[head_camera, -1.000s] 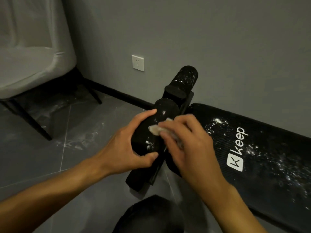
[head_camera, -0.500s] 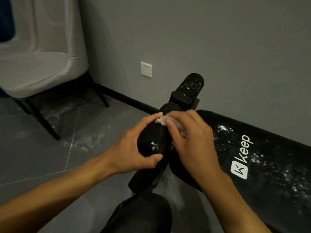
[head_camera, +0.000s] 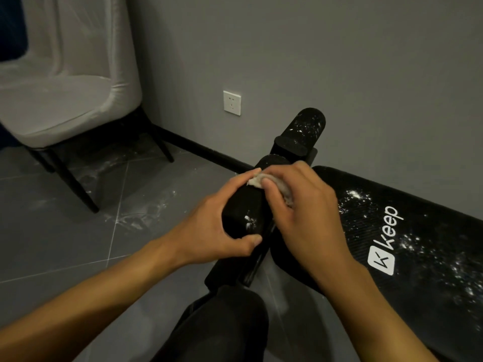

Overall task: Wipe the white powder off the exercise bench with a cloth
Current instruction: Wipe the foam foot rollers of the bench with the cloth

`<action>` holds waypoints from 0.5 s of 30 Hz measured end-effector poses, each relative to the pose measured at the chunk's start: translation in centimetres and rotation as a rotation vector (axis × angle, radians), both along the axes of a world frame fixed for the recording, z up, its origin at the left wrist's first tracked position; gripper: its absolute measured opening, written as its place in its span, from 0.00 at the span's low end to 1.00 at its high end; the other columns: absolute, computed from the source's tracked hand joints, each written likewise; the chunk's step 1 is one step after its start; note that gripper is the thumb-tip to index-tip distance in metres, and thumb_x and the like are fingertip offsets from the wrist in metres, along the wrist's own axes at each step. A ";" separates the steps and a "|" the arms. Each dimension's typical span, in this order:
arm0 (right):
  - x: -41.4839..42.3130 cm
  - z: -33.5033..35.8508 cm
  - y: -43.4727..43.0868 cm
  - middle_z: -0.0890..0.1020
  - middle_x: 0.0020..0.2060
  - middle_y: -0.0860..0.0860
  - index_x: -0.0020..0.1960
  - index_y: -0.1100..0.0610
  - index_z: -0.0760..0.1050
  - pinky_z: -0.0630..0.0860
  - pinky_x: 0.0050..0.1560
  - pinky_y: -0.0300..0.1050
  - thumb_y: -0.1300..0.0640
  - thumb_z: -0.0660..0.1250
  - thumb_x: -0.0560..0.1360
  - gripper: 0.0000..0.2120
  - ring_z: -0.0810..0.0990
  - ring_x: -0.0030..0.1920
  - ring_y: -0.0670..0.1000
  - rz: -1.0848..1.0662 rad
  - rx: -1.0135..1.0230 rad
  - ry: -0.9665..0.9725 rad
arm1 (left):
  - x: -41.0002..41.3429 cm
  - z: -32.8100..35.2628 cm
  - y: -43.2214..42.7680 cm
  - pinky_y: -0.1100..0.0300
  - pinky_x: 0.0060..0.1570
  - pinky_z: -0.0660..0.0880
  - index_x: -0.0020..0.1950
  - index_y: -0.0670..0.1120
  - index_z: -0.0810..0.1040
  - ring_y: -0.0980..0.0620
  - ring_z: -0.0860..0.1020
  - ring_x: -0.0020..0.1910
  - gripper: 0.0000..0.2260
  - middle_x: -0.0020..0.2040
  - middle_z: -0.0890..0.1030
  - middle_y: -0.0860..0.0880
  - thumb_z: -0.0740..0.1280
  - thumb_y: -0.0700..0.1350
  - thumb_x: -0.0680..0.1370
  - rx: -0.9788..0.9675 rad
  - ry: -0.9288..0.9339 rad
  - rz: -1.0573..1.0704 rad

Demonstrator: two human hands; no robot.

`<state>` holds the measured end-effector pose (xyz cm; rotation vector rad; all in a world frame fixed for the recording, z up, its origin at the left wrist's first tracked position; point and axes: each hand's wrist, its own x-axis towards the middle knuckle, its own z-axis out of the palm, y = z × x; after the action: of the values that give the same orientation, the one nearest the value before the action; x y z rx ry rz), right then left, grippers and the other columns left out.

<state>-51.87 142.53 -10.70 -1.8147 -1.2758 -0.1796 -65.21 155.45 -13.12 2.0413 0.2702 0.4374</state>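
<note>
Mid-wipe on the near foam roller (head_camera: 244,212) of the exercise bench (head_camera: 407,246), at the bench's left end beside the "keep" pad. Left hand (head_camera: 209,231) wrapped around the roller, thumb underneath, fingers over the top — bracing it. Right hand (head_camera: 300,218) curled, fingertips pinching a small bunched cloth (head_camera: 264,182) and pressing it onto the roller's upper end.

White powder (head_camera: 248,222) visible as a small smear on the roller face between the hands; more scattered on the far roller (head_camera: 304,128) and across the pad surface right of the logo. Some on the floor tiles (head_camera: 78,231) too. Chair (head_camera: 60,100) well apart to the left.

Handling, judged from looks: cloth soft, light, crumples easily — best kept wadded under the fingertips for pressure. Roller foam likely squashy and prone to spinning on its bar, so gripping around the middle makes sense. Pad textured; powder probably lodges in the ribbing, needs firm strokes. Most of the bench not yet cleaned.
</note>
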 end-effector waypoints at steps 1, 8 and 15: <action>-0.2 -0.2 -0.6 0.77 0.50 0.44 0.60 0.53 0.80 0.73 0.49 0.31 0.54 0.66 0.81 0.09 0.77 0.49 0.40 0.052 -0.001 0.004 | 0.0 0.0 0.0 0.51 0.55 0.81 0.78 0.60 0.61 0.51 0.79 0.61 0.44 0.66 0.75 0.55 0.79 0.40 0.69 -0.003 0.000 -0.001; -0.7 -0.8 -2.4 0.78 0.50 0.47 0.59 0.56 0.81 0.74 0.48 0.33 0.57 0.70 0.79 0.10 0.79 0.49 0.44 0.234 0.060 -0.023 | -0.1 -0.1 0.4 0.48 0.61 0.78 0.80 0.59 0.57 0.51 0.80 0.63 0.46 0.66 0.77 0.55 0.80 0.47 0.69 -0.008 0.022 -0.036; 0.3 -1.4 -3.1 0.80 0.47 0.50 0.55 0.59 0.82 0.77 0.44 0.41 0.60 0.73 0.76 0.08 0.81 0.47 0.47 0.408 0.059 0.014 | 0.0 0.1 0.7 0.55 0.59 0.79 0.80 0.55 0.58 0.53 0.81 0.61 0.48 0.65 0.78 0.55 0.82 0.45 0.67 -0.012 0.007 -0.051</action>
<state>-51.58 139.42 -12.07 -1.4669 -1.5820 0.0210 -65.18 156.14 -12.98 2.0340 0.2243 0.3969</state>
